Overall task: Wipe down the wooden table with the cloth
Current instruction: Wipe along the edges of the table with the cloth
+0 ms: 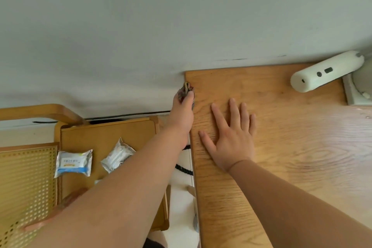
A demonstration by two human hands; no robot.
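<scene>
The left hand (182, 116) is clenched around a small bunched cloth (186, 90), pressing it against the left edge of the wooden table (281, 157) just short of the far left corner, where the tabletop meets the pale wall (141, 16). Only a dark, patterned tip of the cloth shows past the fingers. The right hand (231, 137) is released and lies flat on the tabletop, palm down, fingers spread and pointing toward the wall, just to the right of the left hand and close to the same edge. To the right of the right hand, the wood surface runs open and bare as far as a white cylindrical device (326, 71) lying tilted at the far right, near the wall, with a grey base (358, 88) partly in view beside it. Left of the table edge, across a narrow gap, a lower wooden shelf (106, 139) carries two wipe packets (73, 164) (117, 155). A perforated panel (26, 183) occupies the near left, with a curved wooden rail (44, 111) beyond it.
</scene>
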